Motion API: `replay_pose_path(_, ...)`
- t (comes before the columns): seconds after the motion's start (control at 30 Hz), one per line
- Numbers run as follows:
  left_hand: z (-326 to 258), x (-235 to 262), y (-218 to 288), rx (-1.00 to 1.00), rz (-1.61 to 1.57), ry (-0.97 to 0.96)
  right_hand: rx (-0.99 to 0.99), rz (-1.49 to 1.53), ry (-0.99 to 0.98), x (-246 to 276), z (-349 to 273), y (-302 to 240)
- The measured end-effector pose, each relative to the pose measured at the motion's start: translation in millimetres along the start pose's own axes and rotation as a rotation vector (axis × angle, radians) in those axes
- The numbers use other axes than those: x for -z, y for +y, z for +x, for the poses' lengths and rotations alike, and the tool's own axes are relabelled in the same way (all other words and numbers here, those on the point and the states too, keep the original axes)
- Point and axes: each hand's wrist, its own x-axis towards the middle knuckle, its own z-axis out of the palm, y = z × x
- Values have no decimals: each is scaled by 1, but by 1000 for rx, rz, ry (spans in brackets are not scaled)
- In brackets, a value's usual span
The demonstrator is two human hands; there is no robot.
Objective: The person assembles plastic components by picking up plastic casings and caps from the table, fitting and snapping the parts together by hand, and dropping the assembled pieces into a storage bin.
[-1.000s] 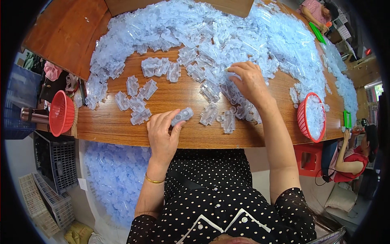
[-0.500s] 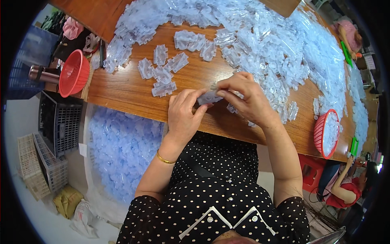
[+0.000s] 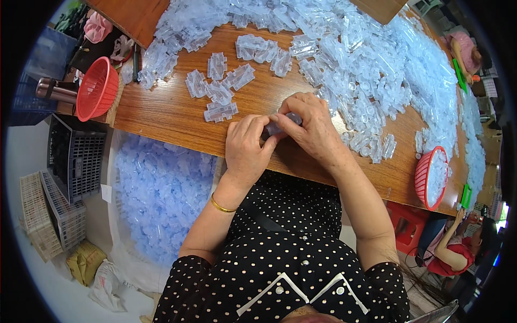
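Observation:
Near the front edge of the wooden table (image 3: 161,110), my left hand (image 3: 249,145) and my right hand (image 3: 312,126) meet around a small clear plastic piece (image 3: 273,128). Fingers of both hands are closed on it, and they cover much of its shape. Just beyond my left hand lie several loose clear plastic pieces (image 3: 219,92), flat and rectangular with notched edges. To the right of my right hand are small clear round parts (image 3: 369,141), next to a large heap of clear plastic pieces (image 3: 371,64).
At the left stands a red plastic basket (image 3: 99,89) beside a metal flask (image 3: 54,90). Below the table edge a large bag (image 3: 161,199) holds many bluish clear pieces. A red-rimmed basket (image 3: 431,177) sits at the right edge. Two people work farther right, one at a green tool (image 3: 466,196).
My right hand has come down and in toward my left hand, its fingers now over the plastic piece. The piece has turned between my fingers.

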Motion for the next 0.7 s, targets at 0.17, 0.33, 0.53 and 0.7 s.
replay_pose_path(0.17, 0, 0, 2, 44, -53, 4, 59, -63, 91, -8, -5, 3)
replay_pose_path(0.33, -2, 18, 2, 146, -228, -10, 408, -56, 249, -3, -23, 5)
replay_pose_path(0.53, -2, 44, -2, 307, -351, -78, 507, -257, 76, 6, -20, -1)
replay_pose_path(0.7, -4, 43, -8, 39, -129, -102, 458, -403, -131, 20, -2, -3)
